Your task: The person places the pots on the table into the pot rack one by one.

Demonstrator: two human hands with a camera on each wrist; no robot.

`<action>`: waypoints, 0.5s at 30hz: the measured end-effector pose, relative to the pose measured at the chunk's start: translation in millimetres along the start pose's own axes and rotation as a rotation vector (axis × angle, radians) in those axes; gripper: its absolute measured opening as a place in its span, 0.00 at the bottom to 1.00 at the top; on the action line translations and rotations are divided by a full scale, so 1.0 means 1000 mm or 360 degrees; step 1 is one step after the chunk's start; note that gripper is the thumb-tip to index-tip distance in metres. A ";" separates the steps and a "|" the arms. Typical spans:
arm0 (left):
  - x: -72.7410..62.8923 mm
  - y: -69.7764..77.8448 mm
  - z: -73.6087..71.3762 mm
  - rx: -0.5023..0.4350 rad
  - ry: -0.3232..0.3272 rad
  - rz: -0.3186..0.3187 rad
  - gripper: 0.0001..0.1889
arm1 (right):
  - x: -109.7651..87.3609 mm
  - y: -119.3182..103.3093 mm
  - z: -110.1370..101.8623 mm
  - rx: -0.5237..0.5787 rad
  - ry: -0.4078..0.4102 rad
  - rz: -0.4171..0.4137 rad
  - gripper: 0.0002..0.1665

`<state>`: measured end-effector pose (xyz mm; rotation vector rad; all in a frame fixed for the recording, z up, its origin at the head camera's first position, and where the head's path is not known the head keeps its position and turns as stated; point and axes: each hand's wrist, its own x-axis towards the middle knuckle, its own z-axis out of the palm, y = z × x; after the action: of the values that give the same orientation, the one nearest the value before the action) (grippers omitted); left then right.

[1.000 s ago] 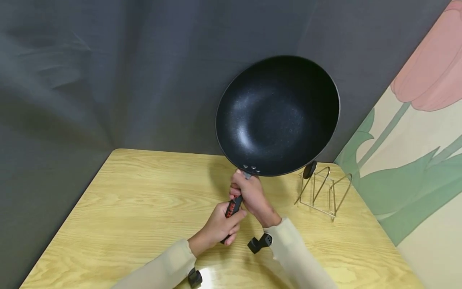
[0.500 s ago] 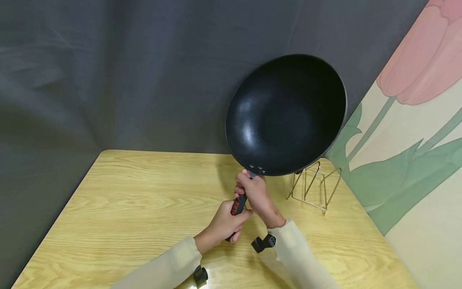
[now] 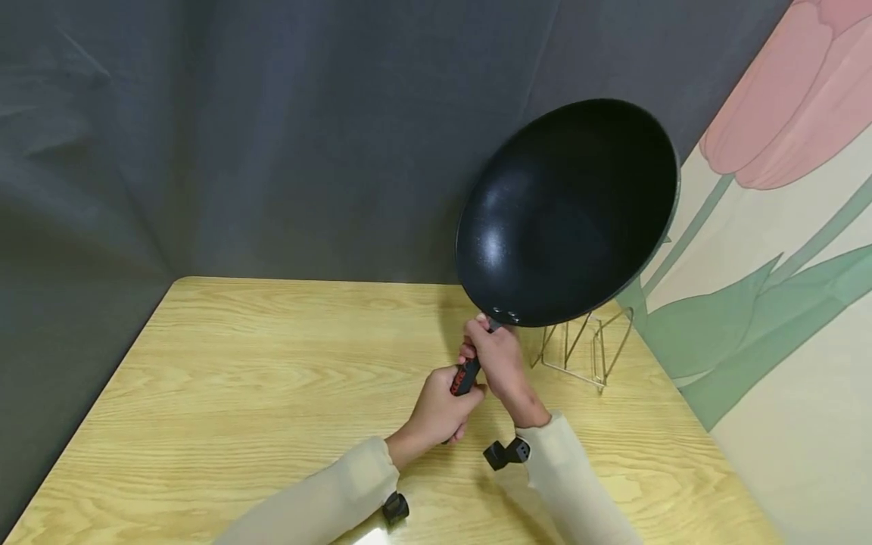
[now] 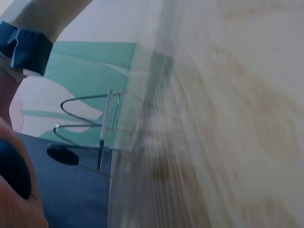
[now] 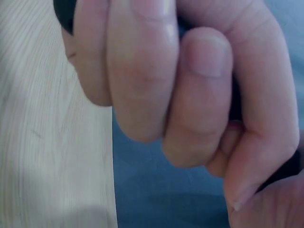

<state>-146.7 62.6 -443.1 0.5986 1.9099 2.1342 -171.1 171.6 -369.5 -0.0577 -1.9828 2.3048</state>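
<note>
Plainly, in the head view, the black wok (image 3: 565, 219) is raised above the wood-grain table (image 3: 293, 363), tilted, with its hollow side turned toward the camera. Both hands grip its black handle (image 3: 467, 372): the right hand (image 3: 500, 359) closes round the upper part, just below the rim, and the left hand (image 3: 436, 405) wraps the lower part. Behind the wok's lower right rim stands a wire rack (image 3: 572, 374), partly hidden; whether the two touch cannot be told. A dark curtain (image 3: 327, 136) hangs behind the table, and a wall with a painted tulip (image 3: 770, 113) rises at the right.

In the left wrist view, the left hand's fingers curl round the handle at the lower left edge. The rack stands on the table, with a dark oval piece (image 4: 62, 155) at one end of it.

In the right wrist view, the right hand's curled fingers (image 5: 142, 76) fill the upper part, with dark bits of the handle between and beside them; part of the table shows at the left.
</note>
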 end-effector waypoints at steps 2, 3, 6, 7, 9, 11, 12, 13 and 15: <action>0.001 0.000 0.005 -0.0015 0.0029 0.0004 0.07 | 0.000 -0.001 -0.004 -0.0022 0.0028 -0.0005 0.18; 0.002 0.000 0.008 -0.0015 0.0044 0.0012 0.06 | 0.000 -0.001 -0.005 -0.0033 0.0037 -0.0004 0.18; 0.002 -0.001 0.014 -0.0036 0.0069 0.0020 0.06 | -0.001 -0.001 -0.010 -0.0066 0.0050 -0.0009 0.17; 0.002 -0.001 0.015 -0.0040 0.0069 0.0022 0.06 | -0.001 -0.001 -0.012 -0.0081 0.0056 -0.0011 0.17; 0.003 -0.002 0.018 -0.0041 0.0056 0.0024 0.07 | -0.002 -0.001 -0.015 -0.0123 0.0059 -0.0013 0.16; 0.003 -0.003 0.020 -0.0060 0.0027 0.0026 0.07 | -0.004 -0.002 -0.018 -0.0170 0.0063 -0.0011 0.15; 0.003 -0.002 0.021 -0.0069 0.0011 0.0029 0.07 | -0.004 -0.002 -0.019 -0.0195 0.0068 -0.0014 0.14; 0.003 -0.002 0.022 -0.0084 -0.0003 0.0029 0.07 | -0.005 -0.003 -0.021 -0.0219 0.0069 -0.0022 0.14; 0.004 -0.001 0.023 -0.0108 -0.0030 0.0047 0.07 | -0.006 -0.006 -0.023 -0.0247 0.0068 -0.0037 0.13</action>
<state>-140.2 85.6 -442.1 0.6350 1.8220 2.1936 -162.7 194.2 -367.6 -0.0940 -2.1256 2.1134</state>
